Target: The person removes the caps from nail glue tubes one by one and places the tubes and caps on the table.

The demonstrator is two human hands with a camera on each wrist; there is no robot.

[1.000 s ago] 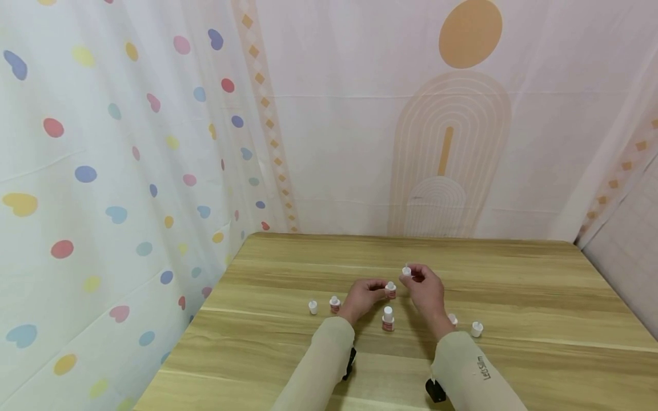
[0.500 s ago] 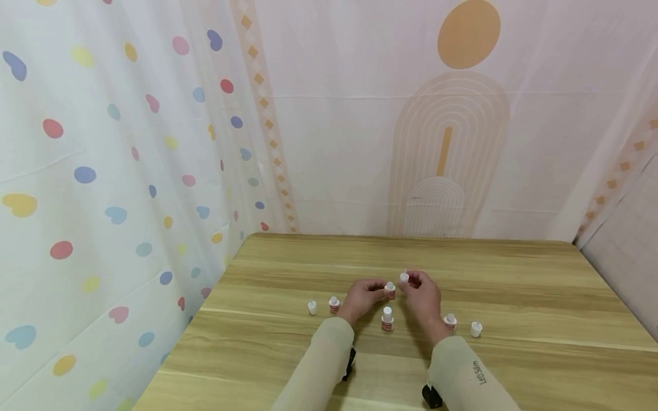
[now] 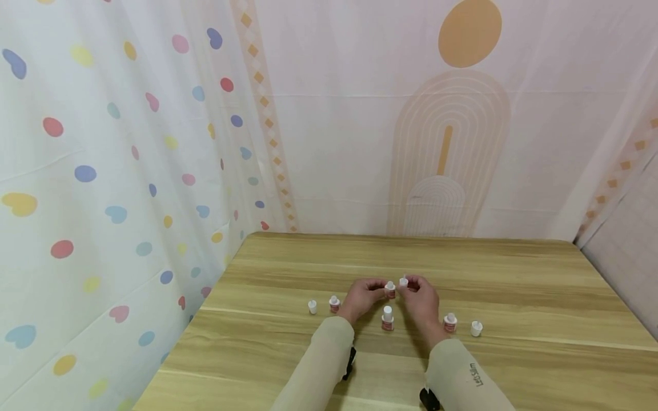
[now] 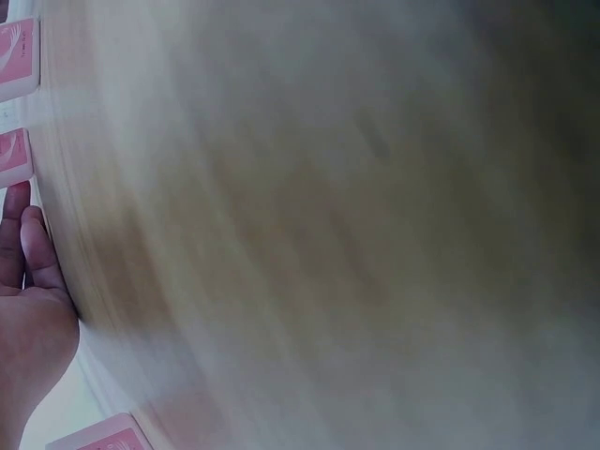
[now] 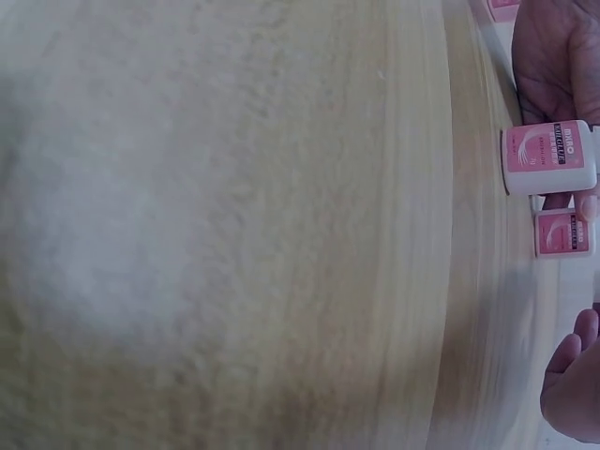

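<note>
My left hand (image 3: pixel 364 298) pinches a small uncapped nail glue bottle (image 3: pixel 390 290) with a pink label, standing on the wooden table. Just to its right, my right hand (image 3: pixel 422 301) pinches a white cap (image 3: pixel 403 283), its thin pin pointing up. Cap and bottle neck are close together but apart. In the right wrist view the held bottle (image 5: pixel 562 233) shows its label behind a nearer bottle (image 5: pixel 548 159), while the cap lies out of sight. Nearer the body, between the forearms, stands a capped nail glue bottle (image 3: pixel 388 319).
Left of the left hand are an uncapped bottle (image 3: pixel 334 304) and an upturned white cap (image 3: pixel 312 307). Beyond the right forearm stand another uncapped bottle (image 3: pixel 450 323) and a second upturned cap (image 3: pixel 476 329). Patterned curtains (image 3: pixel 329 142) hang behind the wooden table (image 3: pixel 540 285).
My right hand has come down and slightly left with the cap, nearer the left hand's bottle. The bottle by the right forearm has come fully into view. The left hand stays put.
</note>
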